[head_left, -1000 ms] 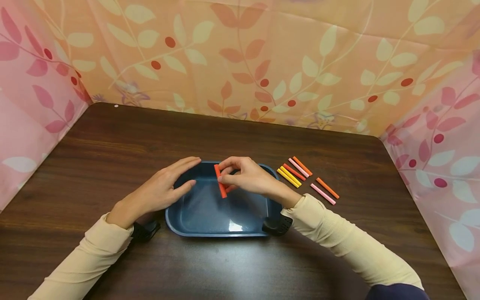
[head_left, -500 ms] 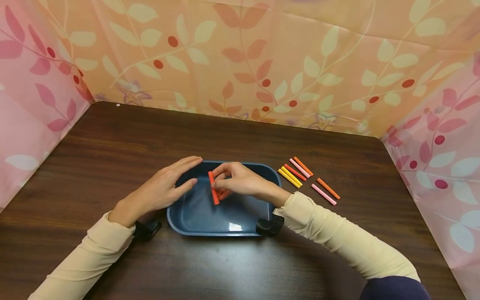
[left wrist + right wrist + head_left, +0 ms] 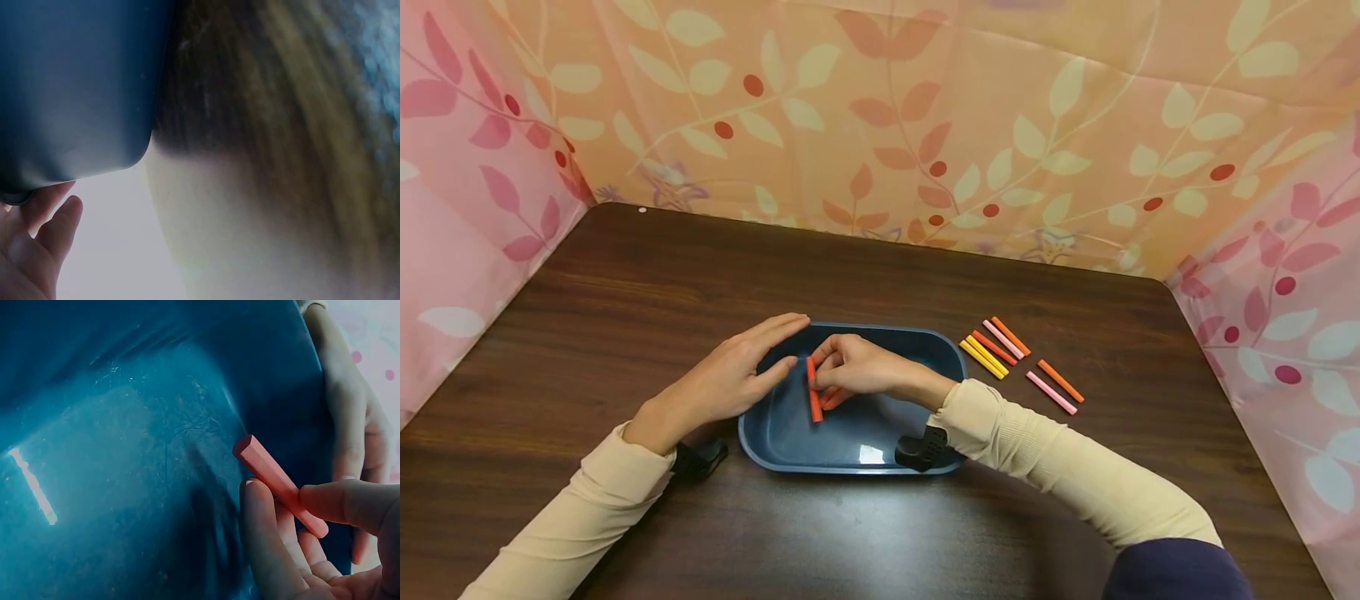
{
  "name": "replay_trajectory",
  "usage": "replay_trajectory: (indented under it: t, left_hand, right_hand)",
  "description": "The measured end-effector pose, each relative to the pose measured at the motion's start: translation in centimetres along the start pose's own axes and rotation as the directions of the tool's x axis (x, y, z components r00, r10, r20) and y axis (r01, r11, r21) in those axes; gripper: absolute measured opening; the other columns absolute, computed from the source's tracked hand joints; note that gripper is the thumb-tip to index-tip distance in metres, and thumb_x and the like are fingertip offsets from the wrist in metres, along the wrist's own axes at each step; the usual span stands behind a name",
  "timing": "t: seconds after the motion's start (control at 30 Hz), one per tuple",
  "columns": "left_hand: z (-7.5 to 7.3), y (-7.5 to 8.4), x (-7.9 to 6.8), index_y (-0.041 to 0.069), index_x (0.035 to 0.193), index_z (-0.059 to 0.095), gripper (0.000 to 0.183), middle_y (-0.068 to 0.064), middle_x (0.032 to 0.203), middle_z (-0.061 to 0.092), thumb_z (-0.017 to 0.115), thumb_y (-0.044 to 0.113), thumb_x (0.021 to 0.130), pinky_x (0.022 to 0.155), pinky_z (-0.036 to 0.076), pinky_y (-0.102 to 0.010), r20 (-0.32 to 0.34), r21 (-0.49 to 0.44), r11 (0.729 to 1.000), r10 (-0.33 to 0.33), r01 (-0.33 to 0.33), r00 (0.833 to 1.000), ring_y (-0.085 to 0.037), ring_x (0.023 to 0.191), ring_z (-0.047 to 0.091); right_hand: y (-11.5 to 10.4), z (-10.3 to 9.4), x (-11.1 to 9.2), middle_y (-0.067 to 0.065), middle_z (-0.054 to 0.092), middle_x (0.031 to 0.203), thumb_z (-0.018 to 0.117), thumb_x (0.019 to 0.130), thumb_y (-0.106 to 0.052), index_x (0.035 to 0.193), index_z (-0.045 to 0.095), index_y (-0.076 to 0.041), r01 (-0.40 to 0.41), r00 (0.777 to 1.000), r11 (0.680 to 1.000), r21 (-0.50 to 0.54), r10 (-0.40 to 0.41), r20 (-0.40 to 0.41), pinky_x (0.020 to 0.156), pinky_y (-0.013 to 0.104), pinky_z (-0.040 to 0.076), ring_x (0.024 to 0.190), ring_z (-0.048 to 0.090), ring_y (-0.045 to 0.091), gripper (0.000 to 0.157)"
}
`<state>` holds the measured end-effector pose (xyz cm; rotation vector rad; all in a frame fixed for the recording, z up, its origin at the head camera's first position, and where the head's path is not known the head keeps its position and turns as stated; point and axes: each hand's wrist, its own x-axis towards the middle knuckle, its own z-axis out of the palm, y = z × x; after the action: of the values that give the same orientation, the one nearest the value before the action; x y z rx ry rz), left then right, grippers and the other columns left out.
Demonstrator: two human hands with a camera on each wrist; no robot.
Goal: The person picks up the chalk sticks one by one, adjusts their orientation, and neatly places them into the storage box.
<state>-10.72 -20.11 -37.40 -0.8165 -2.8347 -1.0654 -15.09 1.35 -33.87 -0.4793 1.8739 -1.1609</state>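
Note:
My right hand (image 3: 861, 367) pinches a red stick (image 3: 816, 408) with faceted sides between thumb and fingers, over the left part of a blue plastic tray (image 3: 850, 471). Up close in the right wrist view, the red stick (image 3: 275, 475) slants above the tray floor, its flat end showing. My left hand (image 3: 722, 375) rests at the tray's left end, fingers fairly straight along the rim. In the left wrist view, the fingers of the left hand (image 3: 44, 237) reach the tray's edge (image 3: 94, 144).
Right of the tray, several coloured sticks (image 3: 992, 346) in yellow, red, pink and orange lie side by side. An orange stick (image 3: 1061, 381) and a pink stick (image 3: 1051, 392) lie a little farther right. Patterned curtains (image 3: 880, 125) border the dark wooden table (image 3: 662, 275).
My right hand has moved left and nearer with the red stick, from the tray's middle toward its left side. The left hand stays at the tray's end.

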Motion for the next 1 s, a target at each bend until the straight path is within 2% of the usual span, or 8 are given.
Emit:
replay_trajectory:
  t: [0.17, 0.5, 0.73, 1.0]
  left_hand:
    - [0.1, 0.1, 0.1, 0.004, 0.151, 0.038, 0.056, -0.018, 0.154, 0.041, 0.058, 0.012, 0.099, 0.107, 0.043, -0.059, 0.013, -0.004, 1.000, -0.003, 0.003, 1.000, -0.039, 0.137, 0.047]
    - [0.2, 0.1, 0.2, 0.003, 0.151, 0.039, 0.055, -0.018, 0.155, 0.040, 0.056, 0.012, 0.100, 0.107, 0.042, -0.060, 0.016, -0.013, 1.000, 0.003, -0.003, 1.000, -0.039, 0.138, 0.046]
    - [0.1, 0.0, 0.2, 0.004, 0.151, 0.039, 0.054, -0.019, 0.154, 0.041, 0.056, 0.012, 0.100, 0.106, 0.043, -0.059, 0.009, -0.007, 1.000, 0.008, -0.008, 1.000, -0.039, 0.137, 0.047]
    - [0.1, -0.1, 0.0, 0.004, 0.150, 0.040, 0.054, -0.019, 0.154, 0.042, 0.057, 0.012, 0.099, 0.104, 0.045, -0.059, -0.006, 0.003, 1.000, 0.008, -0.008, 1.000, -0.039, 0.134, 0.050]
  right_hand:
    - [0.0, 0.3, 0.5, 0.011, 0.070, 0.089, 0.054, 0.096, 0.002, 0.124, 0.047, 0.006, -0.020, 1.000, 0.999, 0.036, 0.020, 0.023, 0.076, 0.031, 0.061, 0.069, 0.067, 0.010, 0.028]
    - [0.4, 0.9, 1.2, 0.007, 0.066, 0.084, 0.050, 0.094, 0.007, 0.118, 0.048, 0.006, -0.055, 0.998, 0.991, 0.119, 0.050, 0.044, 0.076, 0.029, 0.061, 0.068, 0.067, 0.009, 0.024]
    - [0.3, 1.1, 1.4, 0.015, 0.068, 0.098, 0.051, 0.098, 0.003, 0.131, 0.042, 0.008, -0.106, 0.993, 0.979, 0.173, 0.095, 0.075, 0.079, 0.027, 0.060, 0.071, 0.068, 0.010, 0.035]
    - [0.2, 1.2, 1.6, 0.018, 0.068, 0.106, 0.053, 0.097, 0.002, 0.133, 0.040, 0.009, -0.108, 0.991, 0.984, 0.145, 0.094, 0.099, 0.083, 0.029, 0.060, 0.073, 0.067, 0.010, 0.039]
